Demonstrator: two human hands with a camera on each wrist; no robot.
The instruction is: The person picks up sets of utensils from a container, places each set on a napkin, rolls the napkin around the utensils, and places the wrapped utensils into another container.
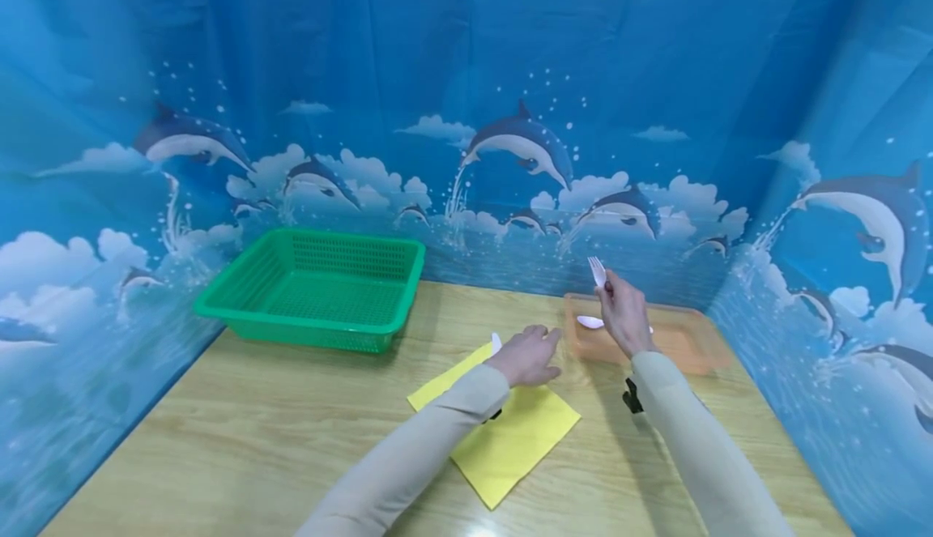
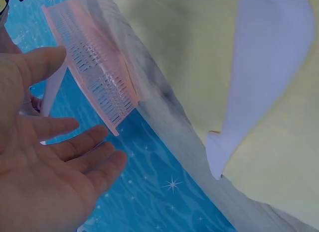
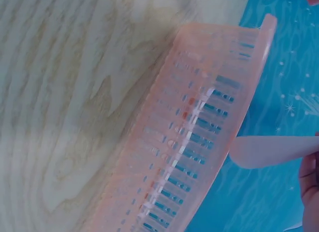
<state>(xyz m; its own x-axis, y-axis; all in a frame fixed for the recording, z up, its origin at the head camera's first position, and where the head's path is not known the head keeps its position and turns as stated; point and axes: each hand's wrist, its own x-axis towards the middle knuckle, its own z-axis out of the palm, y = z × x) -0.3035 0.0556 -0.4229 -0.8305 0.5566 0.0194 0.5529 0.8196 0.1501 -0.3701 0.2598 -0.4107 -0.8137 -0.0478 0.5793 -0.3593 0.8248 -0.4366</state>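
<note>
My right hand point(image 1: 625, 314) pinches a white plastic fork point(image 1: 598, 271), tines up, above the orange basket point(image 1: 717, 347). The fork's handle end point(image 3: 271, 151) shows beside the basket rim in the right wrist view. Inside that basket lies a white spoon point(image 1: 590, 322), partly hidden behind the hand. A white plastic knife point(image 2: 264, 67) rests on the yellow cloth point(image 1: 525, 440); only its end shows in the head view. Over the cloth's upper edge hovers my left hand point(image 1: 526, 356), fingers spread and holding nothing, as the left wrist view confirms.
A green mesh basket point(image 1: 386, 329) stands at the back left of the wooden table point(image 1: 291, 432), with nothing in it. Behind and to both sides hangs a blue dolphin-print curtain point(image 1: 437, 51).
</note>
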